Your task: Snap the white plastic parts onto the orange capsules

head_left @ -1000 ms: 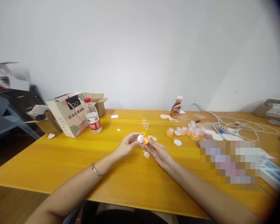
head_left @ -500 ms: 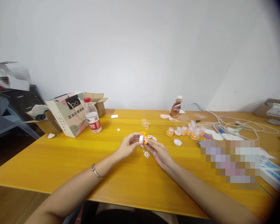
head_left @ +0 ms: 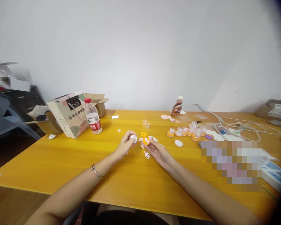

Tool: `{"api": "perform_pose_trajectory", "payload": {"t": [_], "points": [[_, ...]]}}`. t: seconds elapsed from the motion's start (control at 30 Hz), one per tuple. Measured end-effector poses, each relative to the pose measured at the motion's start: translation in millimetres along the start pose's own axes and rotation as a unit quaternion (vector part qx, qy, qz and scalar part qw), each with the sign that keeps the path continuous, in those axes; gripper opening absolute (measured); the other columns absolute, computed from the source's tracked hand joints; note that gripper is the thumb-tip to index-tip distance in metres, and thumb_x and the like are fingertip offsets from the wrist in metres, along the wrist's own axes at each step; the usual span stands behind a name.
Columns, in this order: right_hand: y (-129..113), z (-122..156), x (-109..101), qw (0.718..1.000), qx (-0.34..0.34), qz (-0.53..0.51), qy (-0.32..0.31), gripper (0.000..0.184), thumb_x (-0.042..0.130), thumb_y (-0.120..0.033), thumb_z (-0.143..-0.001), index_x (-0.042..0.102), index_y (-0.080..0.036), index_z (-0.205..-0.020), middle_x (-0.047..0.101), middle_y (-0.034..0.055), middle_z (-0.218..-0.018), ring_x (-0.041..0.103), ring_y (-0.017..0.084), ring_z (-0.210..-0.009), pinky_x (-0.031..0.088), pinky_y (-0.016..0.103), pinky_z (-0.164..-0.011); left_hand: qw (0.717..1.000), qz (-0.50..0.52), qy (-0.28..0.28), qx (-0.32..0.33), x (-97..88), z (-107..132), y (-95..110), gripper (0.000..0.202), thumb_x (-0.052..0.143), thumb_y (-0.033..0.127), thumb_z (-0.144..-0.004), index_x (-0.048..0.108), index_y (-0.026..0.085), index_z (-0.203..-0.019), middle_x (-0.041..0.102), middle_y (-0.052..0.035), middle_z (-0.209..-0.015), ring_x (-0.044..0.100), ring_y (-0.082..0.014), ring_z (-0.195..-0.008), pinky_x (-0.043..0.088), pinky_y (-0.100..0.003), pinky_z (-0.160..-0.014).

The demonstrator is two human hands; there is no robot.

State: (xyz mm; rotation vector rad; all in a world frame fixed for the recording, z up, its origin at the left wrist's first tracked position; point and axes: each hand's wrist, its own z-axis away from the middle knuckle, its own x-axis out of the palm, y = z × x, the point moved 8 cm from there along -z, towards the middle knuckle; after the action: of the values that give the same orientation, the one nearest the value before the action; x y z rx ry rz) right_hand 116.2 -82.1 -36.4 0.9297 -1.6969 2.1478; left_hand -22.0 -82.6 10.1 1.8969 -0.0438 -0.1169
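Note:
My left hand [head_left: 125, 145] pinches a round white plastic cap [head_left: 133, 139] above the table. To its right, my right hand [head_left: 159, 152] holds an orange disc [head_left: 146, 141] with white rounded parts on its face, gripped at the edge. The two pieces are apart. Just beyond my hands a yellow disc [head_left: 143, 134] lies on the table. Small white cut-out pieces are scattered round the right fingers, one white cut-out piece [head_left: 147, 155] nearer me. Two clear rings [head_left: 147, 126] stand farther back.
Several orange-based clear assemblies [head_left: 196, 135] cluster at right, near a white disc [head_left: 178, 143]. A water bottle [head_left: 94, 120] and paper bag [head_left: 71, 115] stand left. A brown drink bottle [head_left: 177, 107] is at the back; white cables [head_left: 245, 120] tangle at right.
My left hand has moved left with the white cap, away from the orange disc. The orange disc in my right hand now shows more of its face.

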Motion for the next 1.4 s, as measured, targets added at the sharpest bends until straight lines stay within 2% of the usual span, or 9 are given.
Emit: {"api": "perform_pose_trajectory", "payload": {"t": [0.07, 0.17, 0.27, 0.43, 0.57, 0.7, 0.93, 1.1, 1.4], "points": [[2, 1, 1, 1.0, 0.017, 0.005, 0.002, 0.015, 0.063, -0.022, -0.07, 0.065, -0.012, -0.082, 0.069, 0.0071, -0.084, 0.064, 0.015, -0.083, 0.051, 0.02, -0.08, 0.999, -0.038, 0.001, -0.018, -1.6, 0, -3, 0.012, 0.04, 0.023, -0.079, 0.049, 0.015, -0.077, 0.043, 0.0048, -0.057, 0.038, -0.0053, -0.046, 0.031, -0.015, -0.043], [5, 2, 1, 0.999, 0.031, 0.028, 0.001, 0.015, 0.062, -0.022, -0.071, 0.064, -0.012, -0.081, 0.069, 0.0066, -0.082, 0.065, 0.014, -0.079, 0.052, 0.02, -0.077, 0.978, -0.191, -0.037, 0.08, 3.4, 3, 16, 0.016, 0.048, 0.028, -0.077, 0.056, 0.015, -0.08, 0.05, 0.0014, -0.064, 0.046, -0.0085, -0.056, 0.038, -0.018, -0.053], [8, 3, 2, 0.998, 0.04, 0.056, -0.011, 0.016, 0.062, -0.024, -0.071, 0.064, -0.011, -0.081, 0.069, 0.0066, -0.08, 0.065, 0.013, -0.076, 0.052, 0.019, -0.074, 0.915, -0.34, -0.107, 0.189, 17.1, 11, 33, 0.021, 0.051, 0.03, -0.079, 0.059, 0.019, -0.096, 0.056, -0.0026, -0.078, 0.051, -0.0117, -0.07, 0.04, -0.021, -0.067], [14, 5, 4, 0.993, 0.057, 0.097, -0.039, 0.018, 0.063, -0.025, -0.07, 0.066, -0.012, -0.081, 0.069, 0.0064, -0.079, 0.065, 0.014, -0.076, 0.051, 0.02, -0.075, 0.824, -0.497, -0.132, 0.238, 25.3, 15, 30, 0.022, 0.044, 0.032, -0.085, 0.061, 0.024, -0.096, 0.053, -0.0023, -0.073, 0.051, -0.0119, -0.069, 0.036, -0.019, -0.06], [15, 5, 6, 0.991, 0.05, 0.114, -0.056, 0.018, 0.062, -0.028, -0.071, 0.067, -0.013, -0.081, 0.069, 0.0068, -0.084, 0.064, 0.014, -0.079, 0.049, 0.022, -0.079, 0.764, -0.562, -0.142, 0.282, 31.6, 19, 32, 0.023, 0.04, 0.031, -0.086, 0.06, 0.021, -0.092, 0.055, -0.0034, -0.075, 0.052, -0.0133, -0.071, 0.035, -0.02, -0.058], [15, 5, 7, 0.989, 0.048, 0.126, -0.062, 0.021, 0.061, -0.03, -0.072, 0.067, -0.013, -0.083, 0.069, 0.0074, -0.086, 0.064, 0.014, -0.078, 0.049, 0.023, -0.08, 0.725, -0.571, -0.182, 0.34, 37.6, 24, 35, 0.025, 0.036, 0.029, -0.088, 0.058, 0.018, -0.091, 0.057, -0.0046, -0.075, 0.051, -0.0129, -0.069, 0.034, -0.02, -0.058], [14, 7, 11, 0.985, 0.039, 0.148, -0.079, 0.022, 0.059, -0.032, -0.073, 0.067, -0.013, -0.081, 0.069, 0.0064, -0.083, 0.064, 0.014, -0.079, 0.047, 0.025, -0.084, 0.676, -0.579, -0.226, 0.395, 40.5, 29, 39, 0.026, 0.033, 0.024, -0.089, 0.057, 0.015, -0.09, 0.058, -0.0052, -0.071, 0.051, -0.0122, -0.066, 0.033, -0.022, -0.057], [15, 10, 13, 0.98, 0.041, 0.177, -0.079, 0.026, 0.063, -0.035, -0.069, 0.067, -0.011, -0.077, 0.069, 0.0067, -0.077, 0.065, 0.016, -0.075, 0.046, 0.033, -0.086, 0.638, -0.607, -0.261, 0.395, 43.7, 34, 44, 0.02, 0.036, 0.019, -0.088, 0.056, 0.015, -0.089, 0.059, -0.0055, -0.077, 0.051, -0.0124, -0.072, 0.033, -0.021, -0.054], [16, 11, 14, 0.976, 0.045, 0.192, -0.087, 0.024, 0.063, -0.035, -0.068, 0.067, -0.012, -0.07, 0.069, 0.0057, -0.074, 0.065, 0.014, -0.069, 0.046, 0.034, -0.086, 0.665, -0.578, -0.258, 0.397, 44.9, 37, 45, 0.018, 0.042, 0.026, -0.086, 0.056, 0.014, -0.083, 0.059, -0.0052, -0.072, 0.052, -0.013, -0.07, 0.033, -0.021, -0.052]]}}
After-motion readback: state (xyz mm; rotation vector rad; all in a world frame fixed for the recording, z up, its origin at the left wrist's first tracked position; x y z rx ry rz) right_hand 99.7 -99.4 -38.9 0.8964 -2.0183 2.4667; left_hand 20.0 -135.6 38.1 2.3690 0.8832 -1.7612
